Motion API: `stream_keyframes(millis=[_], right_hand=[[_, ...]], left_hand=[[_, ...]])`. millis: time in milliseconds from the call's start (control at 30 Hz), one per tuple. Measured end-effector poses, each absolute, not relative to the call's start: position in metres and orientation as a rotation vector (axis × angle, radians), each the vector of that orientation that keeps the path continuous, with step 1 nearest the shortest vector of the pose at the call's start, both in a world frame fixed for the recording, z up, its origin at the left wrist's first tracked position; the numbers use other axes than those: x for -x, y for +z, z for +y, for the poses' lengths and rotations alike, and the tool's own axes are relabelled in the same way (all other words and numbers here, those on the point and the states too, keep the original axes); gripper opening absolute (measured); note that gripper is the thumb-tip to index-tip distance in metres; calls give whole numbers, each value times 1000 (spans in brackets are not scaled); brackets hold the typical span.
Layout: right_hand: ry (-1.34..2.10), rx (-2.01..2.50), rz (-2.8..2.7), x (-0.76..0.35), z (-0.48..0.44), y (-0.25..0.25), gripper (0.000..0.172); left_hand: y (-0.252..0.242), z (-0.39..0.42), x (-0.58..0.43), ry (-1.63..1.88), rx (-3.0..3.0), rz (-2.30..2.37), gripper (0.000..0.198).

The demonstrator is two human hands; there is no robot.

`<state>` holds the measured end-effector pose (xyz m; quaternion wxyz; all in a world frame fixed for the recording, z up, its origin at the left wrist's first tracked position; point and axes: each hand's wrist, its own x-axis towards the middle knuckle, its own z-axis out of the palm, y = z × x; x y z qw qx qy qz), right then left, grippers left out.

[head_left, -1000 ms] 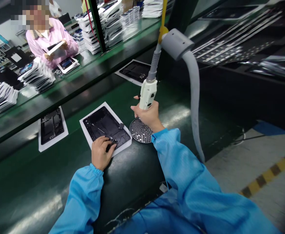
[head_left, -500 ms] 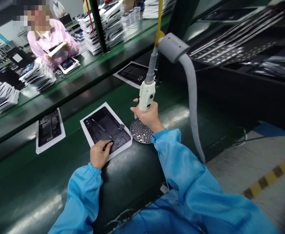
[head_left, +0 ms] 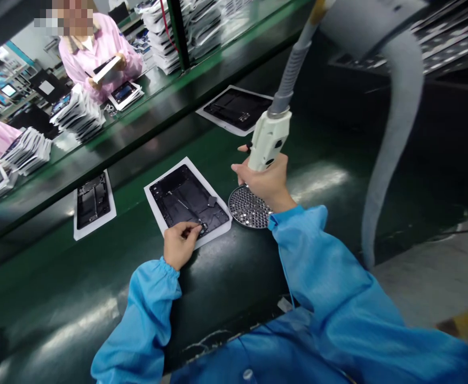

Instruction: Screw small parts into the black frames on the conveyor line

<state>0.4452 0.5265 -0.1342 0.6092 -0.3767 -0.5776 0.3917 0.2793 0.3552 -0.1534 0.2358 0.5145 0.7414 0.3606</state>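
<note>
L hand [head_left: 181, 242], grip pinched together at near edge of open blk tablet housing [head_left: 189, 192], can't tell if on anything, housing on wht sheet [head_left: 214, 232] on grn table [head_left: 217, 282], R hand [head_left: 271, 178], grip clamped round wht hand tool [head_left: 271, 136] above perforated tray [head_left: 245, 208] beside housing

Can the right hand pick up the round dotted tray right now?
Probably not easily: the right hand is wrapped around the electric screwdriver. The round dotted tray shows close by, partly hidden behind it, so letting go would likely be enough.

Green bench [head_left: 217, 277] with three white sheets [head_left: 216, 231] and perforated tray [head_left: 250, 210]
</note>
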Motion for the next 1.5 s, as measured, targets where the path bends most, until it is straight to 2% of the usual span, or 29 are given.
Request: stream_keyframes(millis=[433,733,1000,1333,1500], right_hand=[[843,819,-1371,-446,527,-136,23],[949,761,-1365,-445,499,-115,19],[1200,639,-1473,-420,455,-113,24],[1278,662,-1583,-405,432,-126,32],[1281,653,-1615,-400,431,-132,23]], left_hand=[[-142,363,-279,602,-1735,2146,5],[-135,372,-275,357,-1819,2012,6],[-135,376,-282,355,-1686,2055,7],[-129,384,-281,316,-1549,1990,4],[-132,385,-280,343,-1576,1968,11]])
